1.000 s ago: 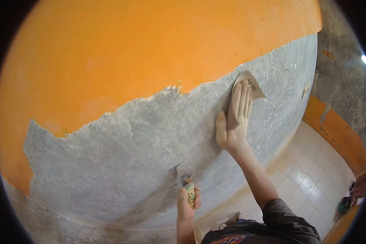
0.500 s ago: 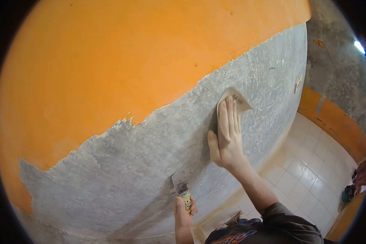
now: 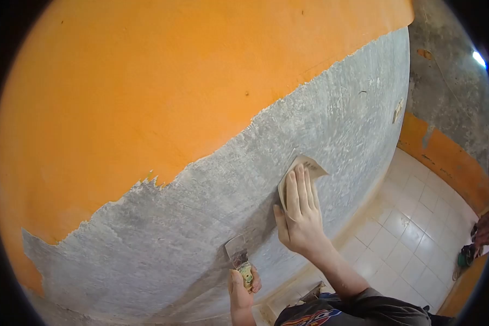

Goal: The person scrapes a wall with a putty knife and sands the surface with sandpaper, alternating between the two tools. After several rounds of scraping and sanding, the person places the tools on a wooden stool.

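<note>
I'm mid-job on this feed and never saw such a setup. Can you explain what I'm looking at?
There's no machine here: someone works with bare hands, filmed by one camera worn on the head, looking forward and down. Ahead is a wall, orange above and grey below, with a ragged edge between. The left hand grips a scraper; whether its blade touches the wall is hard to tell. The right hand lies flat over a curled sheet against the grey part.

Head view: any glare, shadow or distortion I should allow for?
Head view: the wall looks bowed and the corners go black; head view again: shadow falls on the wall left of the right hand; head view too: glare spots the floor tiles.
</note>
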Demonstrator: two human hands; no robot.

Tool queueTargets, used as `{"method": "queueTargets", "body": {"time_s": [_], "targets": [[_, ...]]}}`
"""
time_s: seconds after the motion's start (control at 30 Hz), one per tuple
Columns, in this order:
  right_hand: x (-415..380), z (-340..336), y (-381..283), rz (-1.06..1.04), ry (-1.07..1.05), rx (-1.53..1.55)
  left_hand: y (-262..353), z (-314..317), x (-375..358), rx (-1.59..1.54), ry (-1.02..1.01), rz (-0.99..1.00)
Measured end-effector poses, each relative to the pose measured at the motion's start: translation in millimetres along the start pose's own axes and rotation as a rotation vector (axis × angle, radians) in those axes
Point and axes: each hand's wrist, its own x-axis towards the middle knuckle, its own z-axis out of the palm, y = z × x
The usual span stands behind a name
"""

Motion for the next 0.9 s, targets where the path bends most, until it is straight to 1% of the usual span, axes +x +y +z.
{"method": "queueTargets", "body": {"time_s": [0.1, 0.13, 0.23, 0.27, 0.37, 0.4, 0.5, 0.57, 0.63, 0.7, 0.8, 0.87, 0.9], "targets": [[44.8, -21.5, 0.1, -0.010, 0.034, -0.058, -0.2, 0.2, -1.2, -0.002, 0.018, -0.017], [53.3, -25.0, -5.5, 0.034, 0.046, -0.061, -0.9, 1.4, -1.1, -0.004, 0.032, -0.011], [29.2, -20.9, -4.2, -0.006, -0.015, -0.069, 4.0, -0.5, -1.1, 0.014, -0.005, 0.003], [11.6, -16.5, -2.0, 0.015, -0.070, -0.039, 2.6, -0.1, 0.7, 0.013, -0.008, 0.007], [14.9, -24.9, -2.4, 0.017, -0.132, -0.095, -1.3, 1.0, 1.2, -0.005, 0.016, 0.010], [27.7, -25.5, 0.7, -0.006, -0.069, -0.068, -1.0, 2.6, 1.5, 0.016, 0.013, 0.000], [47.6, -32.3, -6.6, 0.044, -0.069, -0.085, -1.6, 3.4, 0.5, 0.030, 0.009, -0.010], [31.6, -25.9, -3.6, 0.040, -0.077, -0.068, -1.7, -0.7, 1.7, 0.036, 0.002, -0.009], [18.5, -22.2, -4.9, 0.048, -0.126, -0.008, -5.3, -5.3, 1.6, -0.060, -0.005, -0.011], [29.3, -23.2, -1.0, 0.031, -0.121, -0.045, -5.8, -2.2, 1.6, -0.045, 0.009, -0.004], [52.5, -27.3, -5.2, 0.031, -0.033, -0.039, -5.5, -3.6, -1.6, -0.024, 0.020, 0.002], [46.2, -23.9, -6.4, 0.029, -0.052, -0.015, -5.1, -3.2, -1.1, -0.017, 0.026, 0.013], [37.2, -21.8, -7.0, 0.046, -0.073, 0.007, -3.6, 0.4, -2.2, 0.002, -0.003, 0.055]]}}
